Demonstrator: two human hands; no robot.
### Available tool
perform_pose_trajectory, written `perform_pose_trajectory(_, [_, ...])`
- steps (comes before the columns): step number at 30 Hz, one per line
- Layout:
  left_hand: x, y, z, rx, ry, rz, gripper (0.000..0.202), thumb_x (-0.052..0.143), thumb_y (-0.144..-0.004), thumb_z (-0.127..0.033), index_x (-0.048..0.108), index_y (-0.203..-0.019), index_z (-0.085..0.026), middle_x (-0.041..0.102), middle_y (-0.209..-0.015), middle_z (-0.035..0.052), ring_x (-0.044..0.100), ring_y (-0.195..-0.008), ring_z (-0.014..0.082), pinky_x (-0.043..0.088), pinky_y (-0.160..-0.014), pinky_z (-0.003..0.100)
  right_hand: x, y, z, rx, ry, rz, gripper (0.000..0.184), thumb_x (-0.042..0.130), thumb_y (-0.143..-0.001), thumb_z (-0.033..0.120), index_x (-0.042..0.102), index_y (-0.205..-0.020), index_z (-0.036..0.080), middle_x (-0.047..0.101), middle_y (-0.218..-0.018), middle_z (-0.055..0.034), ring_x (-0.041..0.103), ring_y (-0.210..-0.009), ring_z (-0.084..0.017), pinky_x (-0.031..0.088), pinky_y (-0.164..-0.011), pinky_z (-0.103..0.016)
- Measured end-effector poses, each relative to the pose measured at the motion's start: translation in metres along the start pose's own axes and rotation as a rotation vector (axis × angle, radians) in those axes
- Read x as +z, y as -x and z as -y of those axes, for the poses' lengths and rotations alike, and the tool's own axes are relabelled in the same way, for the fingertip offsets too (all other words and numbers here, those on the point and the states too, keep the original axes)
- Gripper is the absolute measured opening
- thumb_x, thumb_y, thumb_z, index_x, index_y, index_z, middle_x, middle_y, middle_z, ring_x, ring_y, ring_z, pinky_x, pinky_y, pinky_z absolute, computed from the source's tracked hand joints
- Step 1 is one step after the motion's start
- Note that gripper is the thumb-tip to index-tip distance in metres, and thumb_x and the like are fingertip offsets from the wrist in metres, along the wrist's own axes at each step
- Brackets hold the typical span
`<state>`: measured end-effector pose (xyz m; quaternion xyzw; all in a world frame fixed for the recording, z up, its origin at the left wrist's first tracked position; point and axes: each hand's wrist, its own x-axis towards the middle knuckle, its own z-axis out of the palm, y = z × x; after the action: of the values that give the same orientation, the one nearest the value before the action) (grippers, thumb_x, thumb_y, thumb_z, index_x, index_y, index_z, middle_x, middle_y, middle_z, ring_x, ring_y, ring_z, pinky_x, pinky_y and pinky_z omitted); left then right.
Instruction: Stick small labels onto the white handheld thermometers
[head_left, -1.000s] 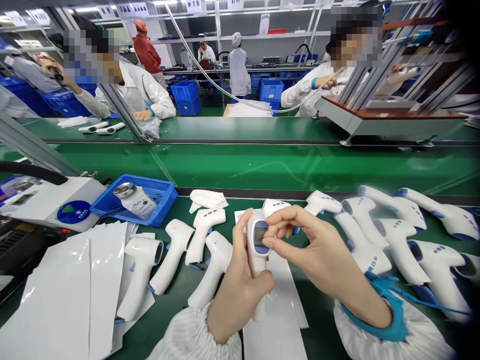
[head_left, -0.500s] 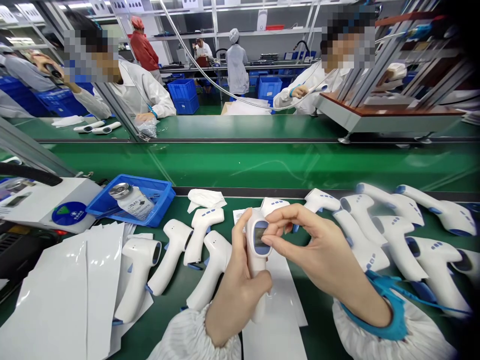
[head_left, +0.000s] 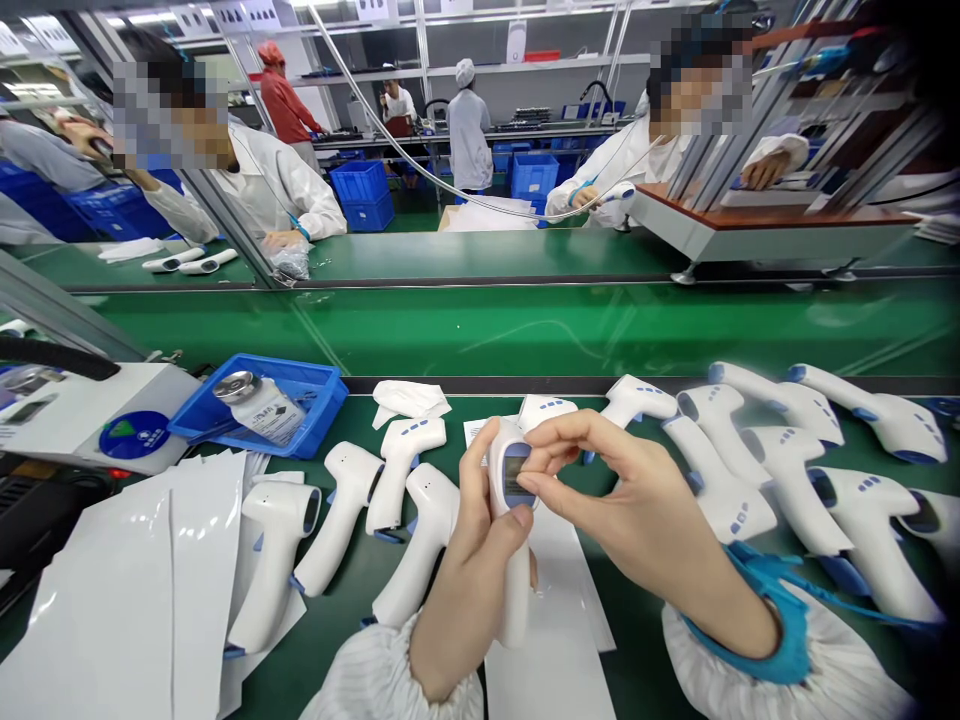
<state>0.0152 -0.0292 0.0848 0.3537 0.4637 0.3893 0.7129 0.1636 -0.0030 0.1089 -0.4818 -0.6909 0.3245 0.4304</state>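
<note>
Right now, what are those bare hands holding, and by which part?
The left hand grips a white plastic handheld thermometer around its handle; the right hand touches its head with fingertips beside the display.

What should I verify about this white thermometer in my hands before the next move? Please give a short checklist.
1. Left hand wrapped around the handle of the white plastic infrared thermometer: ok.
2. Right hand with its fingertips at the edge of the blue-framed display: ok.
3. Reading on the display: cannot tell, too small.
4. White paper strip lying flat under the thermometer: ok.
5. Silver-capped bottle inside the blue plastic tray: ok.
</note>
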Motion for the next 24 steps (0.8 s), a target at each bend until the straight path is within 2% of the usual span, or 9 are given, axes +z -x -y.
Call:
perform_pose_trajectory(6, [0.0,0.001,0.0,0.017,-0.073,-0.039,0.06,0.046,-0.094,-0.031,0.024,-0.148,-0.044,0.046,-0.134,0.0061,0.05,-0.054,0.0046,0.047,-0.058,0.028,0.002,-0.002,-0.003,-0.007,0.028,-0.052,0.025,0.07,-0.081,0.014,0.061,-0.101,0.026,0.069,-0.087,0.0026,0.062,-0.08,-0.015,0.052,-0.075,-0.029])
perform_pose_trajectory(11, [0.0,0.002,0.001,0.005,-0.052,-0.021,0.06,0.045,-0.093,-0.027,0.026,-0.148,-0.041,0.053,-0.122,0.0058,0.05,-0.053,0.0059,0.046,-0.057,0.027,0.002,-0.003,-0.005,0.009,-0.036,-0.064,0.021,0.068,-0.084,0.017,0.06,-0.102,0.025,0.069,-0.079,0.0022,0.062,-0.076,-0.016,0.052,-0.074,-0.031])
perform_pose_trajectory(18, [0.0,0.003,0.004,-0.014,-0.026,0.0,0.058,0.047,-0.092,-0.029,0.029,-0.147,-0.039,0.058,-0.108,0.0037,0.05,-0.051,0.0066,0.046,-0.057,0.029,0.004,-0.007,-0.009,0.03,-0.03,-0.14,0.018,0.069,-0.082,0.022,0.063,-0.098,0.024,0.065,-0.09,-0.0014,0.06,-0.078,-0.016,0.052,-0.073,-0.032])
perform_pose_trajectory(21, [-0.001,0.001,0.005,-0.009,0.004,0.047,0.061,0.047,-0.091,-0.028,0.026,-0.147,-0.04,0.057,-0.113,0.0039,0.05,-0.051,0.0059,0.045,-0.056,0.028,0.006,-0.009,-0.011,0.077,-0.058,-0.095,0.011,0.065,-0.086,0.026,0.063,-0.096,0.024,0.066,-0.092,-0.0021,0.062,-0.085,-0.018,0.052,-0.078,-0.034])
perform_pose_trajectory(24, [-0.002,-0.001,0.003,0.025,-0.037,0.076,0.074,0.053,-0.082,-0.016,0.025,-0.147,-0.04,0.055,-0.116,0.0032,0.049,-0.056,0.0059,0.046,-0.059,0.027,0.008,-0.009,-0.014,0.103,-0.06,0.017,0.022,0.064,-0.083,0.024,0.06,-0.105,0.025,0.063,-0.113,-0.0041,0.059,-0.108,-0.021,0.049,-0.094,-0.039])
